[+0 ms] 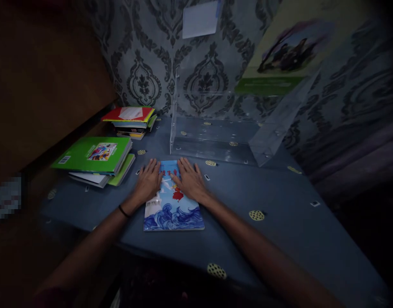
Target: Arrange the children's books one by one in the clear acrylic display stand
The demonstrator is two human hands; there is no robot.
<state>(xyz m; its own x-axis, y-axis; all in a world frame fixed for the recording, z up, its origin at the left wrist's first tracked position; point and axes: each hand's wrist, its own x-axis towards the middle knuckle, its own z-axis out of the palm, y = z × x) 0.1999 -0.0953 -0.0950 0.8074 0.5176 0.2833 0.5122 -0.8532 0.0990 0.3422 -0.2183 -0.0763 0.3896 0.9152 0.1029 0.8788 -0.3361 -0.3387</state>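
Note:
A closed paperback book [173,214] lies flat on the table near its front edge. Its light-blue cover has red characters at the top, a small red figure and dark-blue waves along the bottom. My left hand [148,182] rests palm down on the book's left side, fingers stretched toward the far edge. On the right side my right hand [190,182] lies flat too, its fingers spread and thumb pointing inward over the cover. Both hands hide parts of the title and the upper corners.
Two book stacks stand at the left: one topped by a green book [81,156], one farther back by a red book [128,113]. Behind the paperback is a clear acrylic rack [212,147]. A patterned blue cloth [234,188] covers the table. A poster [267,85] hangs upper right.

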